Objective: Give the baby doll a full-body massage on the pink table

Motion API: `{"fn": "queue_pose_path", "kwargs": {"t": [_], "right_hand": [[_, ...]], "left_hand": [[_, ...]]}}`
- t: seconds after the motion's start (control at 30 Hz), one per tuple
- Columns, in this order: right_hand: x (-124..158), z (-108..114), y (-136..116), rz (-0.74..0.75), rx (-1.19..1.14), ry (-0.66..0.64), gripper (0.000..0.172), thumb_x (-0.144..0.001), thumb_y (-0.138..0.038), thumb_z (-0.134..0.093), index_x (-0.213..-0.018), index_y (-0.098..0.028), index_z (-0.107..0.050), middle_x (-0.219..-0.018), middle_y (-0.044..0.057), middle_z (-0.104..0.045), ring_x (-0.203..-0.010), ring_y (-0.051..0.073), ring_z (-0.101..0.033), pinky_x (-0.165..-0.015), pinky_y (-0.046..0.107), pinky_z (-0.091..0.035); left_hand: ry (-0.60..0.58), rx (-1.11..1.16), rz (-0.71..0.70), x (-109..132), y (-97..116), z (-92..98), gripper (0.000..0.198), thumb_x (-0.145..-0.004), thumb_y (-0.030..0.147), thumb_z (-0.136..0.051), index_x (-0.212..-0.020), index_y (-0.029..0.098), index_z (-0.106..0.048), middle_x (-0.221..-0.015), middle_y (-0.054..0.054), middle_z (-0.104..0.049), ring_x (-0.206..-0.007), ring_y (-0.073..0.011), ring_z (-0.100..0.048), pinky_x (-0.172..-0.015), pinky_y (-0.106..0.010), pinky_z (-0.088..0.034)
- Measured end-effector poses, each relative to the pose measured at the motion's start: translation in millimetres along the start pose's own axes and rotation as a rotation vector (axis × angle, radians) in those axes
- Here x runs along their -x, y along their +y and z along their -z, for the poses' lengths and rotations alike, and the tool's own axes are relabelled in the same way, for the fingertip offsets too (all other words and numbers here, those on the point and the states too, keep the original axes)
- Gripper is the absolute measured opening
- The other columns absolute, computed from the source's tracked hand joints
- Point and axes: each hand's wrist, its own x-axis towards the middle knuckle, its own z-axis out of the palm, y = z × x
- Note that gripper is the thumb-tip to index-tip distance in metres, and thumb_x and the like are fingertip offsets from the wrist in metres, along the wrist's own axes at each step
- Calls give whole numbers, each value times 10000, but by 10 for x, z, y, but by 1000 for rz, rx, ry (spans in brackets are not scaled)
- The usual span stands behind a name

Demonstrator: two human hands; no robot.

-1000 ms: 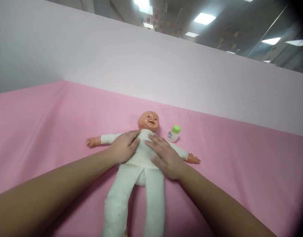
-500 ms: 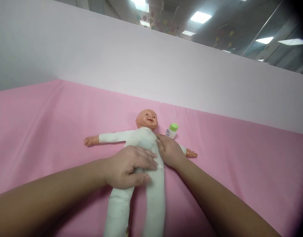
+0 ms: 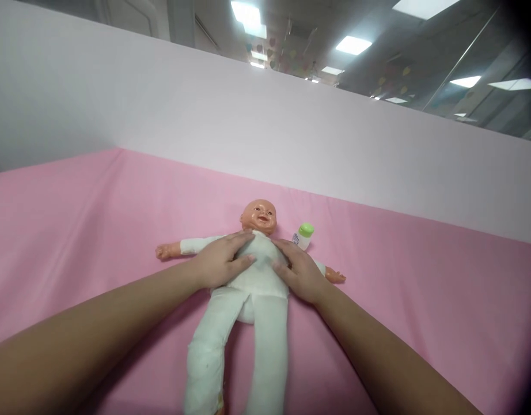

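Note:
A baby doll [image 3: 259,282] with a white cloth body and a hard plastic head lies on its back, arms spread wide. My left hand [image 3: 224,259] lies open on the left side of its chest, fingertips near the neck. On the opposite side, my right hand [image 3: 300,270] rests open with its fingers along the chest and shoulder. A small bottle [image 3: 303,237] with a green cap and a printed label stands beside the doll's head, just beyond my right fingers. Below the picture's edge the doll's feet are mostly cut off.
A pink sheet [image 3: 399,288] with soft creases covers the surface under the doll. Behind it rises a plain white wall or panel [image 3: 248,121]. Above that, glass [image 3: 378,63] shows ceiling lights.
My left hand has moved up from the doll's belly to its chest. My right hand stays at the chest, its thumb now spread farther from the fingers.

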Motion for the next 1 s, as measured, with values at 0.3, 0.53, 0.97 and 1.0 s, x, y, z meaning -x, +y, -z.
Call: {"fn": "queue_pose_path", "kwargs": {"t": [0.3,0.53,0.97,1.0], "right_hand": [[321,-89,-794,583,6,-261,832,-902,-805,-530,-1553,-288,-508,-1699,57,-382,-1513,295,-440,-1297,450,-266],[222,-125,-675,382,161,-385,872,-938,-767,-555,-1651,-310,-346,-1750,70,-243,-1631,342,-176,-1313,605,18],[-13,79,-202,-129,168,-132,563,-1077,-361,-414,-1637,-325,-373,-1650,31,-468,-1491,288,-480,-1206,527,-410],[-15,82,-221,-141,173,-112,571,-1046,-265,-418,-1612,-341,-418,-1608,12,-525,-1439,278,-537,-1159,500,-460]], "left_hand": [[47,19,62,-40,-112,48,568,-1057,554,-392,-1445,212,-628,-1398,-101,-701,-1257,-314,-666,-1089,-469,-503],[69,-13,58,-42,-88,6,524,-1051,509,-417,-1412,206,-646,-1340,-102,-727,-1211,-308,-684,-1046,-449,-523],[197,177,-20,30,28,-8,462,-920,374,-646,-1340,187,-690,-1392,-111,-696,-1236,-304,-682,-1066,-447,-547],[200,197,-102,55,81,7,445,-908,345,-655,-1322,187,-698,-1386,-117,-701,-1239,-307,-683,-1073,-454,-545]]}}
